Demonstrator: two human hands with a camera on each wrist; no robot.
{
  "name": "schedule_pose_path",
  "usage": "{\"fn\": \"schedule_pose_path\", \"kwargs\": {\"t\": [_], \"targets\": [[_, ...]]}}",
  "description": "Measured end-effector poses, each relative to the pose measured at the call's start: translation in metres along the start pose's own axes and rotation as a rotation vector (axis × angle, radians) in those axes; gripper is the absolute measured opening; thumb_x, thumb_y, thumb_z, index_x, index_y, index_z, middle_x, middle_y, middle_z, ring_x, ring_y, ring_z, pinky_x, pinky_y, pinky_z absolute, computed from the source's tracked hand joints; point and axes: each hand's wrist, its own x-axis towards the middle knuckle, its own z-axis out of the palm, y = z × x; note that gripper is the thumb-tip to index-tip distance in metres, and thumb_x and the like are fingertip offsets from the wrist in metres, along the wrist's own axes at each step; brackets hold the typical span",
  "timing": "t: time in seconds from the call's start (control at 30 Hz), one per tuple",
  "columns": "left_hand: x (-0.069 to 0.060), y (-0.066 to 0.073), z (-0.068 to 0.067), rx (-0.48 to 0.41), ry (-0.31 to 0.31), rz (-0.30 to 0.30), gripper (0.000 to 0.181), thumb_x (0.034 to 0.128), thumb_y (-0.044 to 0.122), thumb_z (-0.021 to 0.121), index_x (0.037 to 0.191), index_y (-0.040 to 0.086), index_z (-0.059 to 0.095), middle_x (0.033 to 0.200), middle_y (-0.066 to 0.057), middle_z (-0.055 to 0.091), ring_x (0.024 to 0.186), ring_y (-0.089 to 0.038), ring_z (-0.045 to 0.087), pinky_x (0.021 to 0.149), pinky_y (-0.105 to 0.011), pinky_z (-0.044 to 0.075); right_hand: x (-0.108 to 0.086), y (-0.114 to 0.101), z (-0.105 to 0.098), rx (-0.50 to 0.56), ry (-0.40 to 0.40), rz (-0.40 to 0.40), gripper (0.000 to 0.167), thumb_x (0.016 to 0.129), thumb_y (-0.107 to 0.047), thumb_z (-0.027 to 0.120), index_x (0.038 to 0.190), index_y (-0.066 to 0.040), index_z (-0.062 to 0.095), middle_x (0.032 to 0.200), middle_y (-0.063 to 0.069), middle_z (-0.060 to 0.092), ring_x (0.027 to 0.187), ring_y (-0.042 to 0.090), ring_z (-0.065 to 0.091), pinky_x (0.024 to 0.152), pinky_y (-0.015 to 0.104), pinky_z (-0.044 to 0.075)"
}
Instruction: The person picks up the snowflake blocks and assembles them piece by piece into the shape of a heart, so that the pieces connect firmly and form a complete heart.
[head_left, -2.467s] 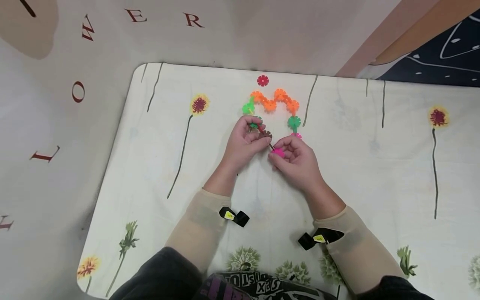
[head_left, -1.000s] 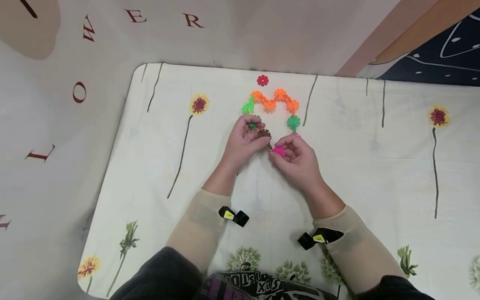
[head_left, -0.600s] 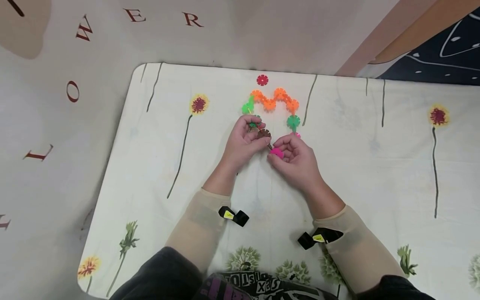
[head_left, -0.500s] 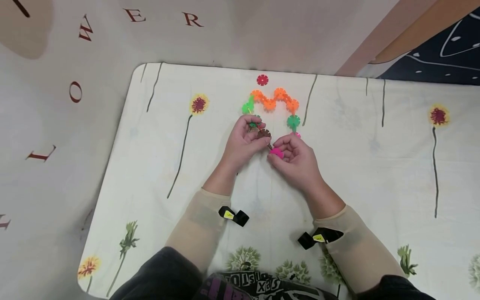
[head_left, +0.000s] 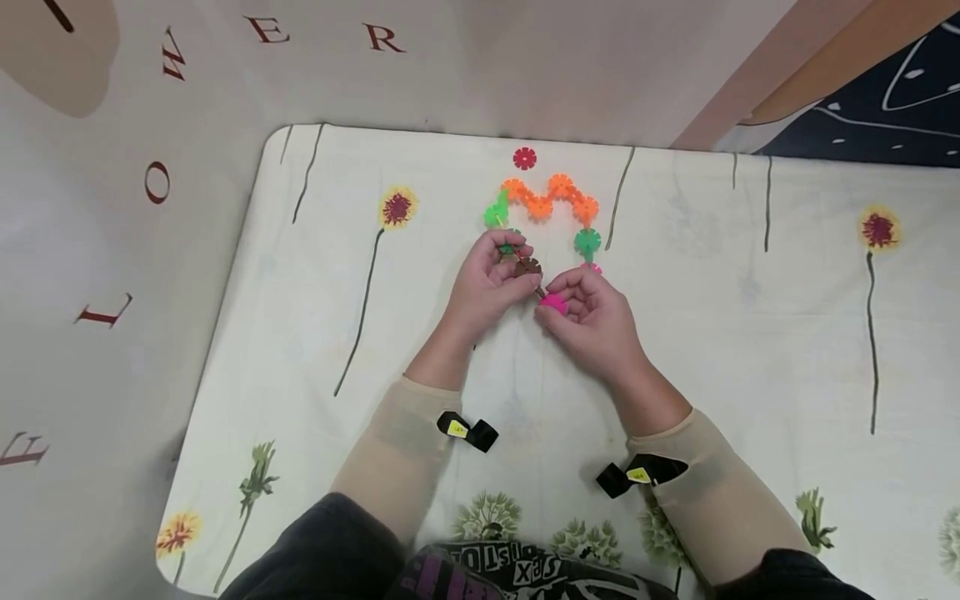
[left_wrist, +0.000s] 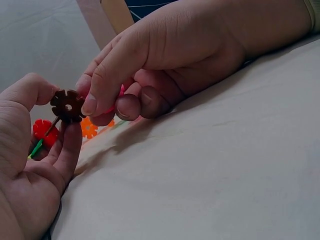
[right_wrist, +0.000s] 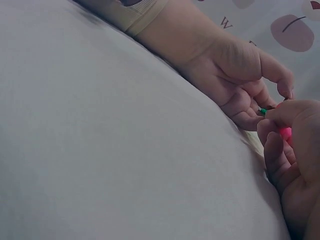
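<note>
In the head view my left hand (head_left: 487, 275) pinches a notched brown snowflake disc (left_wrist: 68, 106) between thumb and fingers. My right hand (head_left: 596, 321) pinches a bright pink snowflake disc (head_left: 553, 304) right against the brown one's lower edge. Whether their slots are interlocked is hidden by the fingertips. Behind the brown disc, by my left fingers, hang a red disc (left_wrist: 45, 131) and a green piece (left_wrist: 36, 148). Farther back lies a linked chain of orange discs (head_left: 561, 187), with a light green disc (head_left: 496, 214) at its left and a green disc (head_left: 587, 243) at its right.
One loose crimson disc (head_left: 525, 158) lies beyond the chain, near the far table edge. A white cloth with printed flowers covers the table (head_left: 720, 333). Another pink disc (head_left: 592, 268) shows just behind my right hand.
Both hands stay almost where they were. The pink disc has shifted slightly left, and the brown piece beside it has turned a little between the fingertips.
</note>
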Motion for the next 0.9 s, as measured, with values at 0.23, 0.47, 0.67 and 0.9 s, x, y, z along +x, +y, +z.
{"fn": "schedule_pose_path", "kwargs": {"t": [0.23,0.47,0.67,0.9], "targets": [[0.0003,0.0012,0.0009,-0.003,0.000,0.011,0.045,0.0902,-0.017,0.068,0.128,0.001,0.053,0.117,-0.007,0.059,0.109,-0.021,0.064,0.094,-0.031,0.058,0.0007,-0.0006,-0.0003,-0.055,-0.006,-0.025,0.025,0.088,0.010,0.078,0.108,0.004,0.064,0.086,0.014,0.067,0.071,0.017,0.063,0.067,0.020,0.056],[-0.0007,0.0004,0.0013,-0.008,0.003,0.012,0.044,0.0897,-0.019,0.067,0.127,0.000,0.053,0.115,-0.007,0.058,0.107,-0.020,0.065,0.091,-0.029,0.058,-0.0004,-0.0006,0.0001,-0.094,-0.005,-0.028,0.023,0.089,0.009,0.078,0.107,0.003,0.065,0.085,0.013,0.067,0.069,0.017,0.060,0.065,0.019,0.054],[-0.0007,-0.0003,0.0005,0.012,-0.023,0.001,0.045,0.0889,-0.020,0.067,0.127,-0.001,0.054,0.118,-0.014,0.060,0.102,-0.020,0.067,0.094,-0.033,0.059,-0.0008,0.0009,0.0001,-0.059,-0.002,-0.037,0.022,0.089,0.010,0.078,0.107,0.004,0.066,0.085,0.014,0.069,0.068,0.017,0.065,0.064,0.022,0.057],[-0.0004,0.0004,-0.0018,0.077,-0.068,-0.009,0.047,0.0924,-0.019,0.066,0.135,-0.006,0.052,0.131,-0.025,0.059,0.109,-0.022,0.068,0.096,-0.033,0.058,-0.0007,0.0028,0.0004,-0.010,0.009,-0.035,0.025,0.089,0.010,0.080,0.108,0.005,0.064,0.084,0.016,0.068,0.067,0.020,0.070,0.064,0.026,0.060]]}}
